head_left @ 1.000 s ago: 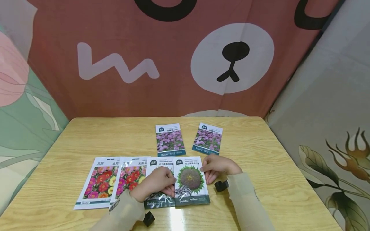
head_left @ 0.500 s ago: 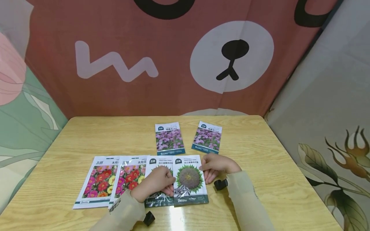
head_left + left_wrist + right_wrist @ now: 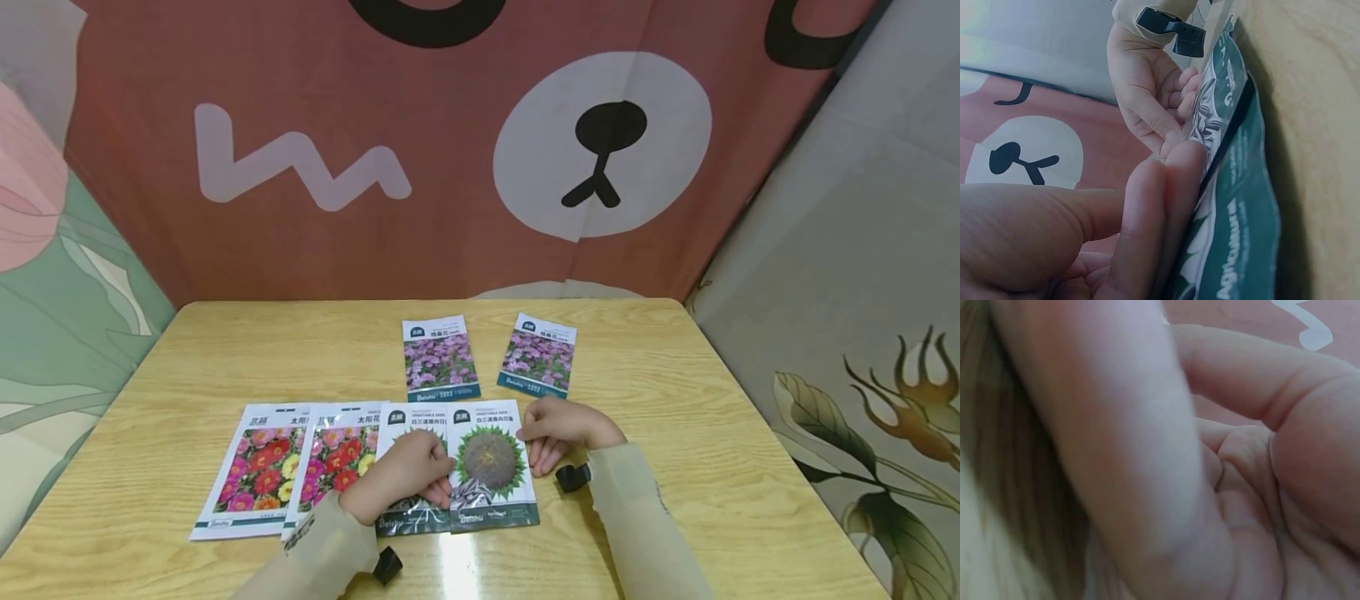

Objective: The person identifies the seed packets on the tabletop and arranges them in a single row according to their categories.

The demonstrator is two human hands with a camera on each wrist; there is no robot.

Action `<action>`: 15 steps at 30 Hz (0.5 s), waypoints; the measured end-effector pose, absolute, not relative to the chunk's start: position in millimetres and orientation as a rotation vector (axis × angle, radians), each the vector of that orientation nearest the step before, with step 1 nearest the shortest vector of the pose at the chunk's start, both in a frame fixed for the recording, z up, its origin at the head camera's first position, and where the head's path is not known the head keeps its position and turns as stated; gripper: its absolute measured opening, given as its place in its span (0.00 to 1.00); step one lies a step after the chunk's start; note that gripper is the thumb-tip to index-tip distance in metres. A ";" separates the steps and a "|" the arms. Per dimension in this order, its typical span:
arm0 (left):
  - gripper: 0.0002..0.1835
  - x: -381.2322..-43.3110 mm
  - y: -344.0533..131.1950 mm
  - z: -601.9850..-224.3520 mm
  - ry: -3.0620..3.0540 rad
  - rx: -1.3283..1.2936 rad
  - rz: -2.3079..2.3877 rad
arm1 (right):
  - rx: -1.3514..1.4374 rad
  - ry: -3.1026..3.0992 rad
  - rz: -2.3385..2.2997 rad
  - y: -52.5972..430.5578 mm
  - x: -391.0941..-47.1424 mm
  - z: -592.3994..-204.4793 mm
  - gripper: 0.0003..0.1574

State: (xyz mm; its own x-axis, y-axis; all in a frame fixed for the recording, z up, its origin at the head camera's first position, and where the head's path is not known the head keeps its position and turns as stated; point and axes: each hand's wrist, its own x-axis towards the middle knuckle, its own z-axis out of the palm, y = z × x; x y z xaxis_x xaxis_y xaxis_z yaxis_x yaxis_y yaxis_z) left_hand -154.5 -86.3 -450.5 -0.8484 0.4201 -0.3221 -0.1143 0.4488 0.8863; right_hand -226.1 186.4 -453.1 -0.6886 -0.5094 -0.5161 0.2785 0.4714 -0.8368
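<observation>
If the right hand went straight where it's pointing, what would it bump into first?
The sunflower packet: the right hand touches its edge. Beyond that, probably the left hand, though depth is unclear.

Beige sleeves bear dark markings, and a black block sits at each wrist.
</observation>
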 end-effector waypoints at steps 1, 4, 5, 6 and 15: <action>0.11 -154.4 -86.2 -450.4 2.200 0.258 1.400 | -0.193 1.949 -1.291 186.6 -226.1 -452.9 0.12; 0.11 -154.1 -85.9 -450.1 2.200 0.259 1.404 | -0.205 1.953 -1.282 187.5 -225.9 -452.5 0.14; 0.11 -153.9 -85.9 -450.0 2.197 0.257 1.405 | -0.209 1.953 -1.279 187.8 -225.9 -452.6 0.14; 0.11 -153.8 -86.1 -450.1 2.194 0.256 1.406 | -0.213 1.951 -1.278 188.2 -225.9 -452.7 0.15; 0.11 -156.7 -91.0 -450.8 2.131 0.270 1.439 | -0.223 1.951 -1.294 188.6 -224.9 -453.5 0.18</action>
State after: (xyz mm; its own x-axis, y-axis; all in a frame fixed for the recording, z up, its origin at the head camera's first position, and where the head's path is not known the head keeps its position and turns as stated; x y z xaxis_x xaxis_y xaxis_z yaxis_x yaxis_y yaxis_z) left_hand -156.7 -91.0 -450.8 -0.8291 0.4532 -0.3275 -0.1343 0.4071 0.9034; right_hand -224.9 188.6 -453.5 -0.6888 -0.5248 -0.5001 0.2565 0.4688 -0.8452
